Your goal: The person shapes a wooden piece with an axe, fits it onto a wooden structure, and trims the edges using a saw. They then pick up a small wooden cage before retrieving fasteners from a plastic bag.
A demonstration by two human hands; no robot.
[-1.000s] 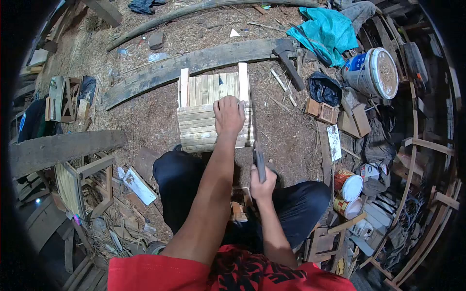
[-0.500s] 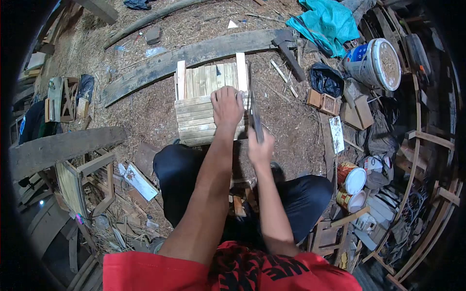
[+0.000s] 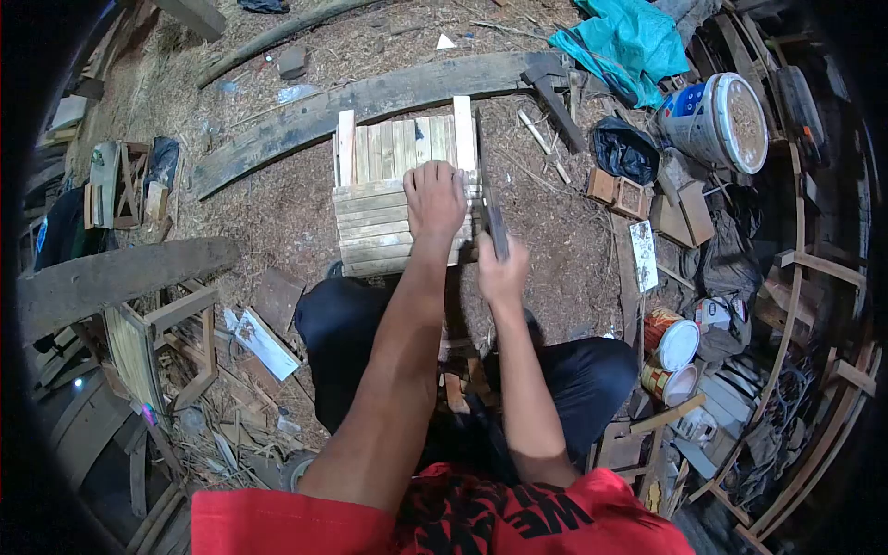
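Note:
A small wooden chair-like piece made of pale slats (image 3: 375, 227) stands on the ground before my knees, with two upright posts at its far side. My left hand (image 3: 435, 199) lies on its slatted top, fingers bent over the far edge of the slats, gripping it. Close along the right side of the piece runs a handsaw (image 3: 493, 208), its blade seen almost edge-on. My right hand (image 3: 502, 268) is closed round the near end of the saw. The saw's teeth and any cut are too small to make out.
A long curved plank (image 3: 370, 97) lies beyond the piece, with a hammer-shaped dark timber (image 3: 555, 106) at its right end. To the right are a white bucket (image 3: 737, 122), a teal tarp (image 3: 629, 51) and paint cans (image 3: 675, 342). Wood scraps and a frame (image 3: 185, 314) lie left.
My right hand and the saw have shifted slightly to the right and up toward the far side. My left hand stays on the slats.

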